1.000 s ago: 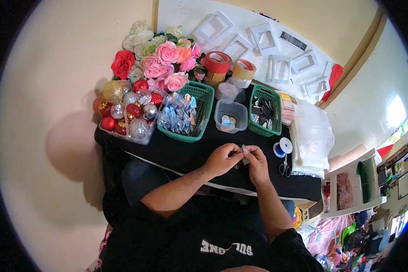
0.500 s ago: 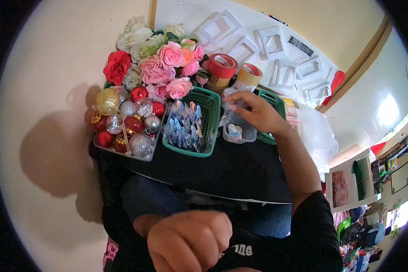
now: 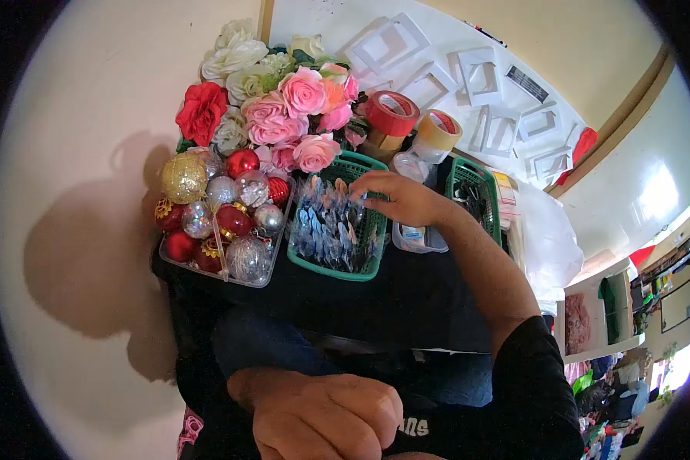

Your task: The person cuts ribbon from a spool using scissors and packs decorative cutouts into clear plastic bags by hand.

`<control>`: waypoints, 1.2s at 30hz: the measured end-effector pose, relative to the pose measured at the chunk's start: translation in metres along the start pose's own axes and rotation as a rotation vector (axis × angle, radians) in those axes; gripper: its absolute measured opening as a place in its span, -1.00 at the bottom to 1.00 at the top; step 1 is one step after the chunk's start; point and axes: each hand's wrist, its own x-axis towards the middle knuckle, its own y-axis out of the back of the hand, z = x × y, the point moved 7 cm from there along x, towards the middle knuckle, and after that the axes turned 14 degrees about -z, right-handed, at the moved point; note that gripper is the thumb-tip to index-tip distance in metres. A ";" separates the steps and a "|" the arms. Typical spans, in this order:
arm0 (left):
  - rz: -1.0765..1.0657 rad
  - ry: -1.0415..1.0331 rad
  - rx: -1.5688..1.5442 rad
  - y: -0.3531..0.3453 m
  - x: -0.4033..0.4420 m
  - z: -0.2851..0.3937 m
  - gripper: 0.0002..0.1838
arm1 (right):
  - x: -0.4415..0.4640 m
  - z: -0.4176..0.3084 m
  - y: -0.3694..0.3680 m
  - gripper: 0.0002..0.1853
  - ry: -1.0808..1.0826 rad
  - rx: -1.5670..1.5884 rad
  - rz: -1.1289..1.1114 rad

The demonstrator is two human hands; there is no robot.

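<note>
My right hand (image 3: 399, 198) reaches over the right part of a green plastic basket (image 3: 372, 268). Its thumb and fingers are pinched at the top of the small clear plastic packets (image 3: 326, 230) standing in rows there; which packet they grip is hard to see. Beneath my wrist is a small clear container (image 3: 429, 241) with pale items inside. My left hand (image 3: 330, 414) is closed in a fist close to my body, above my lap. Whatever it may hold is hidden.
A clear box of Christmas baubles (image 3: 234, 218) stands left of the basket. Artificial roses (image 3: 284, 115), red tape (image 3: 391, 113) and tan tape (image 3: 438, 132) are behind. To the right are another green basket (image 3: 471, 184) and white plastic bags (image 3: 548, 238). White frames (image 3: 479, 77) lie at the back.
My right hand has moved left from above the small container to the green basket, bringing a clear packet to the others. My left fist has shifted slightly down and right.
</note>
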 end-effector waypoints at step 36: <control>0.142 0.122 1.094 -0.001 0.012 -0.028 -0.19 | -0.045 -0.044 -0.035 -0.67 -0.044 0.046 0.124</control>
